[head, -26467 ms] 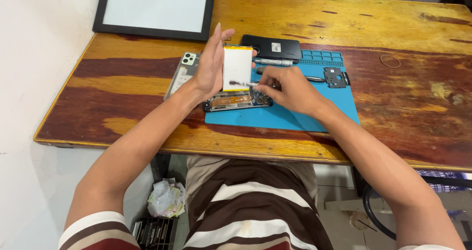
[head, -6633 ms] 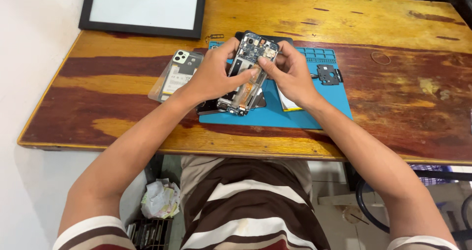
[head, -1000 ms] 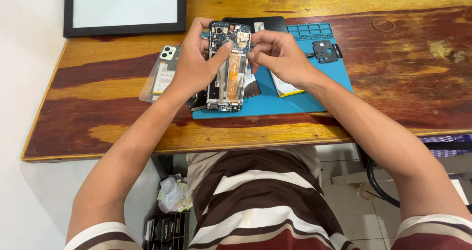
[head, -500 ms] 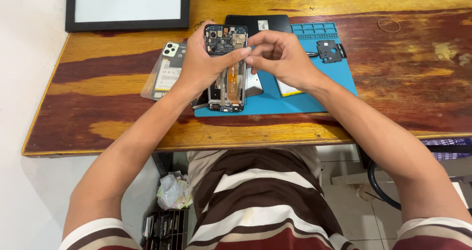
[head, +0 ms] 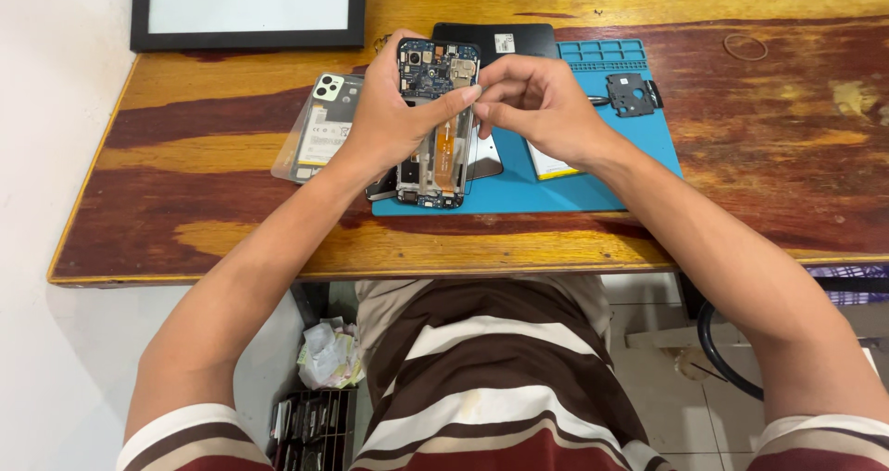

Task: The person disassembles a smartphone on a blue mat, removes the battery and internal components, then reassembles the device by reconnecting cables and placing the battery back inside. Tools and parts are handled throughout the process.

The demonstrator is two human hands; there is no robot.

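Blue-boarded, opened phone frame (head: 435,119) stays clamped in my left hand (head: 389,124) above the blue rubber mat (head: 593,170), so my right hand (head: 537,110), fingertips pinched together, should work its edge gently.

Wooden table (head: 787,156) bears blue mat (head: 639,151), framed panel (head: 248,8).

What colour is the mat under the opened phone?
The mat is blue, seen clearly in the head view.

Left hand (head: 389,119) gripping opened phone (head: 435,124) over blue mat (head: 593,170), right hand (head: 542,110) pinching its edge
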